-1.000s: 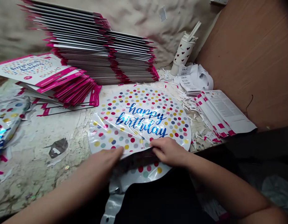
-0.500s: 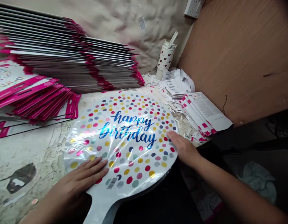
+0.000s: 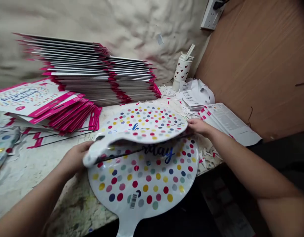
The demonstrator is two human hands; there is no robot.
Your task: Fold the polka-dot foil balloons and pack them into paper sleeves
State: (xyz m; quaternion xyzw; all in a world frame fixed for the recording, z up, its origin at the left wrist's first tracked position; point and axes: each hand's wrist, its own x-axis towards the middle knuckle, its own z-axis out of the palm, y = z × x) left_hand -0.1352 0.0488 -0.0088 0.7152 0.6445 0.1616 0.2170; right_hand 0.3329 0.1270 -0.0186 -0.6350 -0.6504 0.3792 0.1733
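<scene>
A flat, round foil balloon with coloured dots is raised and bent, its white neck curling over toward the left. At its left side, my left hand is closed on it, the fingertips partly hidden behind the neck. My right hand pinches the right edge between thumb and fingers. Under it lies a second dotted foil balloon, whose blue lettering shows "day". A barcode sticker sits near the lower balloon's neck, which hangs past the table's front edge.
Tall stacks of pink-edged flat packs stand at the back. Fanned printed packs lie left. A heart-patterned cup, label strips and printed sheets sit right, amid paper scraps. A brown board borders the right side.
Both hands lay on a flat balloon before. Now they have lifted and bent it, uncovering a similar one below. The view has shifted, with the stacks appearing further right.
</scene>
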